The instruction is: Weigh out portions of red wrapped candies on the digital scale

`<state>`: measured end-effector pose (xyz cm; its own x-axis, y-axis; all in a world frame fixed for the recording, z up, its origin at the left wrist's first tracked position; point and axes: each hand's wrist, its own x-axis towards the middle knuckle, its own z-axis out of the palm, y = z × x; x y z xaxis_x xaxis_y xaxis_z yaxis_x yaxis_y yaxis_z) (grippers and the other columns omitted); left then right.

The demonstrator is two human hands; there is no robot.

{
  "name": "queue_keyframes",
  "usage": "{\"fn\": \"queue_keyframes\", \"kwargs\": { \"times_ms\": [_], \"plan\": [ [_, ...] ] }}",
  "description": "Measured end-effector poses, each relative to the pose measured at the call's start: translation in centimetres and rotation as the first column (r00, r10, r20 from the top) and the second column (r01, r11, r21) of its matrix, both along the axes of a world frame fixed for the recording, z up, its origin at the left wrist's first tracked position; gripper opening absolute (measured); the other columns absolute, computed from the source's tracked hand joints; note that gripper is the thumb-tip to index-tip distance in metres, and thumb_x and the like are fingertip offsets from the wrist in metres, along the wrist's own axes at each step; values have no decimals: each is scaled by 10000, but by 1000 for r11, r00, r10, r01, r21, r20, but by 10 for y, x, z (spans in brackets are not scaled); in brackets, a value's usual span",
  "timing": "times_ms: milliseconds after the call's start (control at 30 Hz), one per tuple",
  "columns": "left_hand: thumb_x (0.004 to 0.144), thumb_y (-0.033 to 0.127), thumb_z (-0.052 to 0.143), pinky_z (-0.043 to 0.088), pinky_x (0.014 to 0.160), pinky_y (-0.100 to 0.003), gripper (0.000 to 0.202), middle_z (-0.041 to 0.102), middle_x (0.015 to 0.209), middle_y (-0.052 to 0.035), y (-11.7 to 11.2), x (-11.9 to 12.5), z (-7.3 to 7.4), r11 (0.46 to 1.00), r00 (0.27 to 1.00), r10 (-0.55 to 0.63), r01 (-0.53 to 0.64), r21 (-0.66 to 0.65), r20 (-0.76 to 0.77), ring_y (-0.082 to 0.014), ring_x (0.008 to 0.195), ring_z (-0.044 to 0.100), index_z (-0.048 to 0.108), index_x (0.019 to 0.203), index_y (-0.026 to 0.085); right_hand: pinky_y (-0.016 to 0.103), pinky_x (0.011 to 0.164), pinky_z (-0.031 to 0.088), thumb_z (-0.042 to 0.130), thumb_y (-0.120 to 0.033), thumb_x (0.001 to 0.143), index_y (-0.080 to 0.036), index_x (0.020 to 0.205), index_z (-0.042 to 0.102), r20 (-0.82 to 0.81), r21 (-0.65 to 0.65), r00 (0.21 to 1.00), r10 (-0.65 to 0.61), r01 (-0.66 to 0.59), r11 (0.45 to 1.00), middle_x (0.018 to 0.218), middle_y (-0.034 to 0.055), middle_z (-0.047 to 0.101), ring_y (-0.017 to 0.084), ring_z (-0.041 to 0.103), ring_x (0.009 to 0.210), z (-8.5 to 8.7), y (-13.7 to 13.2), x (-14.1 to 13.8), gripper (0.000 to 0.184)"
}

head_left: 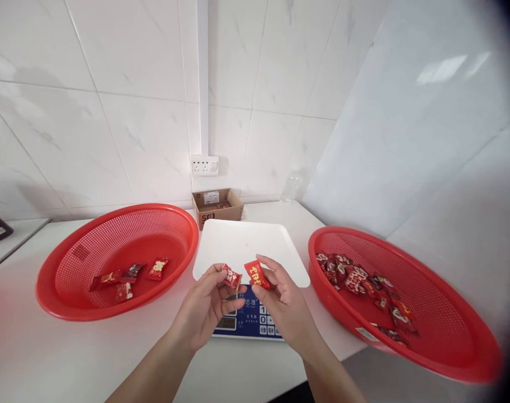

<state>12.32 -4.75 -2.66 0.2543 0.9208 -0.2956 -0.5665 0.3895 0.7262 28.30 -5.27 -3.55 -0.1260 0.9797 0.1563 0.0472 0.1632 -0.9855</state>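
Between the thumb and fingers of my left hand (207,305) is a red wrapped candy (232,277). My right hand (284,302) pinches another red candy (256,273) with gold lettering, close beside the first but apart from it. Both hands are over the front of a digital scale, whose white pan (246,238) lies just behind them. Part of the scale's blue keypad panel (250,313) shows between my wrists; my hands hide some of its keys and display.
A red mesh basket (163,210) on the left holds several wrapped candies (123,277). The red basket (448,358) on the right holds a larger pile of candies (359,280). A small cardboard box (200,210) stands behind the scale, below a wall socket (204,165).
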Motion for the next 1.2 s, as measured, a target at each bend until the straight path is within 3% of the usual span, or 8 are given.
{"fn": "queue_keyframes", "kwargs": {
  "times_ms": [333, 500, 600, 733, 833, 933, 1067, 1200],
  "plan": [
    [814, 399, 613, 545, 546, -209, 240, 531, 813, -1, -11, 10, -3, 968, 963, -188, 216, 130, -195, -101, 714, 522, 600, 947, 198, 309, 752, 538, 522, -306, 861, -253, 1046, 619, 233, 168, 970, -67, 27, 985, 1029, 52, 645, 174, 632, 898, -1, -6, -2, 216],
    [827, 508, 546, 500, 508, -198, 340, 500, 694, 12, -12, 11, -8, 955, 938, -123, 201, 218, -323, -100, 649, 493, 587, 839, 170, 301, 752, 535, 530, -326, 874, -275, 1071, 640, 310, 209, 950, -32, -35, 977, 988, 48, 633, 172, 616, 887, -2, -9, 1, 232],
    [822, 516, 540, 515, 545, -225, 344, 513, 679, 16, -6, -5, -4, 940, 892, 26, 132, 314, -451, -109, 645, 520, 584, 813, 175, 294, 708, 541, 530, -350, 873, -276, 1089, 631, 334, 238, 941, -63, -19, 971, 992, 54, 627, 160, 612, 801, -2, -12, 5, 250],
    [817, 509, 530, 524, 608, -264, 320, 595, 725, -3, 7, -51, 8, 887, 655, 362, -22, 461, -663, -140, 664, 589, 578, 810, 193, 270, 661, 546, 524, -380, 873, -271, 1060, 645, 368, 241, 925, -96, 5, 971, 983, 60, 628, 147, 612, 743, -2, -16, 15, 248],
    [818, 506, 518, 518, 665, -301, 320, 663, 853, -42, 14, -91, 12, 870, 282, 482, -43, 491, -830, -206, 775, 648, 591, 942, 221, 267, 653, 554, 520, -397, 870, -270, 1045, 653, 396, 242, 909, -129, 32, 970, 1039, 68, 637, 152, 625, 752, -2, -19, 26, 254],
    [825, 510, 475, 511, 751, -376, 443, 635, 1149, -116, 15, -116, 4, 885, -32, 457, 119, 451, -889, -295, 1013, 618, 552, 1166, 239, 294, 702, 564, 517, -415, 865, -267, 1042, 657, 428, 267, 885, -185, 72, 961, 1065, 75, 643, 164, 636, 778, -4, -19, 39, 270],
    [814, 494, 418, 513, 740, -367, 378, 659, 1152, -105, 8, -123, -14, 851, -60, 469, 299, 432, -881, -295, 991, 639, 662, 975, 255, 331, 733, 567, 513, -439, 860, -257, 1039, 658, 487, 268, 831, -268, 149, 952, 1087, 84, 647, 177, 639, 799, -7, -17, 62, 294],
    [755, 536, 445, 521, 649, -326, 350, 722, 1022, -45, 1, -127, -27, 807, -52, 543, 309, 504, -838, -282, 904, 674, 696, 804, 298, 356, 759, 565, 517, -443, 850, -251, 1031, 656, 526, 270, 783, -332, 216, 938, 1078, 87, 658, 199, 638, 862, -4, -21, 83, 299]
  ]
}}
